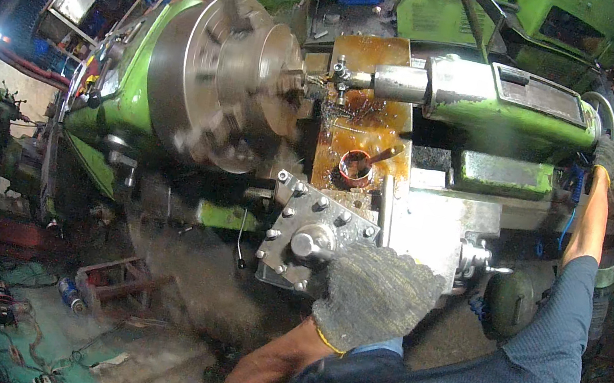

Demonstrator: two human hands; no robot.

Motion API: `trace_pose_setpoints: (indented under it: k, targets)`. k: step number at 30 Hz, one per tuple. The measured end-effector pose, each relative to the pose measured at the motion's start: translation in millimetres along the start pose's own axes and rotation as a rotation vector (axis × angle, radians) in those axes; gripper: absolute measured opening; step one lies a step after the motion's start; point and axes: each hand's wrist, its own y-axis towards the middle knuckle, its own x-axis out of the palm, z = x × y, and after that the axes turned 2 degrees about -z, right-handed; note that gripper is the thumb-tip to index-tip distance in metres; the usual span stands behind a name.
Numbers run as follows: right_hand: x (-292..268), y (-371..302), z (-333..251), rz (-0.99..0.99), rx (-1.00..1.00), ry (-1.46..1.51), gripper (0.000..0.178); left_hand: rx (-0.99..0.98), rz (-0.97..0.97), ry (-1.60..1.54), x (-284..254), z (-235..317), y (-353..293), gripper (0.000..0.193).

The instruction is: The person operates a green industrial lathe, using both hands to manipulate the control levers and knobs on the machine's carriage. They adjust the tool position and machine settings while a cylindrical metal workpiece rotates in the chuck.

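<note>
On a green lathe, my gloved left hand (379,297) is closed at the tool post (321,230), over the lever that comes off its central knob; the fingertips are hidden. My right hand (610,155), also gloved, stretches far right and grips the rim of the tailstock handwheel (603,111). The green tailstock (470,93) carries a steel quill (401,83). A small metal tool with a crossbar (340,73) projects from it toward the round metal workpiece (267,63). That workpiece sits in the large chuck (196,76), which is blurred by rotation.
Under the quill, an oily brown board (350,130) bears a red cup (355,169) with a brush (386,154) in it. A thin lever (242,241) hangs left of the tool post. At lower left are a rusty metal frame (121,282), a can (70,294) and cables.
</note>
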Motion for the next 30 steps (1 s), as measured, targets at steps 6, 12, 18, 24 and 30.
trace_pose_setpoints:
  k: [6, 12, 18, 24, 30]
  targets:
    - [-2, -3, 4, 0.014, -0.059, 0.063, 0.046, -0.079, -0.03, -0.146, -3, 3, -1, 0.022]
    - [4, 8, 21, 0.026, -0.064, 0.0, 0.034, 0.029, 0.189, 0.011, -2, 0, 9, 0.017]
    - [34, 33, 89, 0.356, -0.794, -0.054, 0.037, -0.056, 0.285, 0.205, 12, 6, 18, 0.034]
    - [46, -42, 100, -0.328, -0.167, 0.397, 0.063, -0.321, 0.574, 0.259, 41, 12, -10, 0.015]
    - [123, -95, 170, -0.274, -0.211, -0.082, 0.047, -0.261, 0.692, 0.238, 38, 16, 17, 0.012]
